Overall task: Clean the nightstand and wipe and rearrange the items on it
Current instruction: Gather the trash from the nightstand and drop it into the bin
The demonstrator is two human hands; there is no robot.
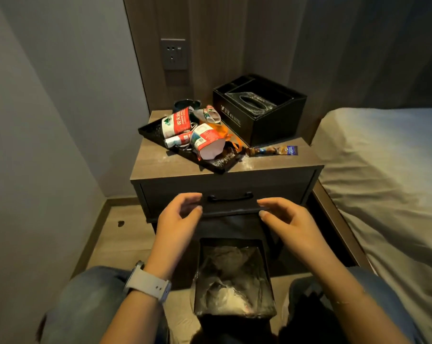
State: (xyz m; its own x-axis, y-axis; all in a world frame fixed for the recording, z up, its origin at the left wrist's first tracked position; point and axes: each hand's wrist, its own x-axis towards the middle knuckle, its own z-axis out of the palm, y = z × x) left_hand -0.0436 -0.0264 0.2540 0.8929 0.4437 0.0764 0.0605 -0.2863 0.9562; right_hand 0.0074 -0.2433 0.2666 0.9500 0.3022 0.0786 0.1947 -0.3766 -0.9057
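Note:
The wooden nightstand [160,162] stands ahead of me, its top dusty. A black tray [150,131] on it carries crumpled red-and-white bottle labels [177,124], crushed plastic and an orange wrapper [221,132]. A dark mug [185,104] sits behind the tray. A black hotel tissue box [267,120] stands at the back right, and a snack sachet [277,150] lies at the front right. My left hand [177,219] and right hand [284,219] hover in front of the drawer handle [231,196], fingers loosely curved, holding nothing.
A black lined bin [232,276] with crumpled waste sits on the floor between my knees. The bed [383,170] runs along the right side. A grey wall closes the left, and a socket [174,54] sits on the panel behind the nightstand.

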